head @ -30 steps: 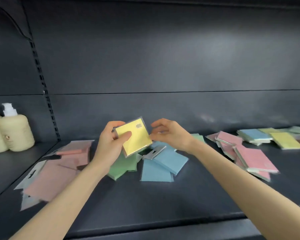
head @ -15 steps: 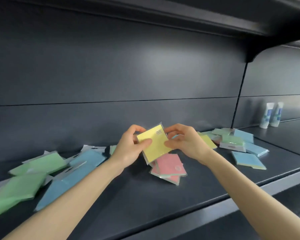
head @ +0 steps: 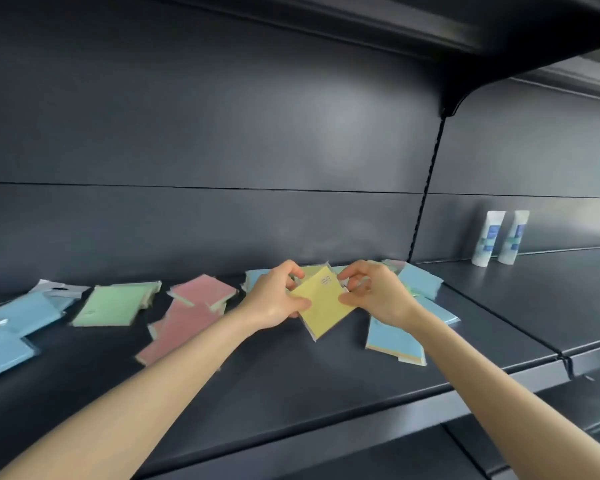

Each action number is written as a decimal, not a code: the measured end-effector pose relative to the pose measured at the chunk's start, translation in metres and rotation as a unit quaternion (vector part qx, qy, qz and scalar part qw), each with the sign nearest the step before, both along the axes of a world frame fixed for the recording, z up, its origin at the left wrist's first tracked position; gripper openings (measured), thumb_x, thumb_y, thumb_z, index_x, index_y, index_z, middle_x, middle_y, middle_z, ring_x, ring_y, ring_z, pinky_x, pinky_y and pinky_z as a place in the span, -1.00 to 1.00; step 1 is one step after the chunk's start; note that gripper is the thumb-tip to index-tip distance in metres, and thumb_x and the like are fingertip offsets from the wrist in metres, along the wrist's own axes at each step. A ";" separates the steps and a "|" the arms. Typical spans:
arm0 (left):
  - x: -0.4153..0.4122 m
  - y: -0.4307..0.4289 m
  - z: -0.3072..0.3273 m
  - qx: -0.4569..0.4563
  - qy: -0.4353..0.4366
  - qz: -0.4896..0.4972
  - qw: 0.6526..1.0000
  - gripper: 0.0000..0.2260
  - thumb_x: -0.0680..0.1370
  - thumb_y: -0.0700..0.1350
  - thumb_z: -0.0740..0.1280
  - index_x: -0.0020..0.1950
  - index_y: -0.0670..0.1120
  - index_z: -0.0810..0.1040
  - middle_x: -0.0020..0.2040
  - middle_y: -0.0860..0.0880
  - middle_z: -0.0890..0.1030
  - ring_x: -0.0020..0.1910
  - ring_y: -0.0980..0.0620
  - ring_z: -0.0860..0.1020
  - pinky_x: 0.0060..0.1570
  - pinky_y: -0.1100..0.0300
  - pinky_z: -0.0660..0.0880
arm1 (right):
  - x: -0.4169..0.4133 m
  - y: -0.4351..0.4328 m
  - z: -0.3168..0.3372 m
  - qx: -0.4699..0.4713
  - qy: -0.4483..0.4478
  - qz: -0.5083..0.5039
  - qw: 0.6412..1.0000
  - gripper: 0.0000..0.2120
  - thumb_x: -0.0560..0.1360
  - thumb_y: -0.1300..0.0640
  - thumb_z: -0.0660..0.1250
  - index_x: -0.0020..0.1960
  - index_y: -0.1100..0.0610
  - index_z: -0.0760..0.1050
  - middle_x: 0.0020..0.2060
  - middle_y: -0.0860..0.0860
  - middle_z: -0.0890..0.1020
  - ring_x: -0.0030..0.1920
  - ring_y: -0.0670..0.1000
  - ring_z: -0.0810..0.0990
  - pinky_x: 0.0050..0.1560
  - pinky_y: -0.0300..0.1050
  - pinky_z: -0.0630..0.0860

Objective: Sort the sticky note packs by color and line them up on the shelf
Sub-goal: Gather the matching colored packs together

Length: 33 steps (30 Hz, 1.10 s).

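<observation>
**Yellow pack pinched in both hands above the shelf**

The yellow sticky note pack (head: 323, 304) is held tilted, one corner pointing down, just above the dark shelf (head: 291, 379) and right of its middle. The left hand (head: 274, 299) pinches its left edge, thumb on the front face and fingers curled behind; the right hand (head: 374, 292) pinches the right edge the same way, fingers curled round it. Small print sits at the pack's upper corner, too blurred to read.

Under the right wrist a blue pack (head: 394, 337) lies flat on the shelf; more blue packs (head: 420, 280) lie behind the right hand, near the back wall. Left of the hands, pink packs (head: 187, 317) overlap in a loose heap; a green pack (head: 115, 304) lies just beside them; further left, a blue heap (head: 11, 327) reaches the picture's edge, with clear hang tabs showing. In the next bay to the right, two white tubes (head: 499, 237) stand upright against the back wall, well apart from the packs.
</observation>
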<state>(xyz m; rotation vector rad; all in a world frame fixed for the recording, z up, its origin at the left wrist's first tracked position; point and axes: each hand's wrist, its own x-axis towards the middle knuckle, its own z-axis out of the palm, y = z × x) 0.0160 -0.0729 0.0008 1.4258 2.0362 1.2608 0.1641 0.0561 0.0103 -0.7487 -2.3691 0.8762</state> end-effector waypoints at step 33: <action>0.110 0.104 -0.016 -0.191 0.251 -0.053 0.947 -0.47 0.43 0.23 0.37 0.29 -0.02 0.43 0.16 0.07 0.45 0.09 0.11 0.40 0.03 0.25 0.36 | 0.115 0.138 -0.035 0.049 -0.149 0.005 0.988 -0.50 0.49 0.01 0.35 0.39 0.05 0.34 0.22 0.04 0.50 0.17 0.03 0.48 0.07 -0.17 0.41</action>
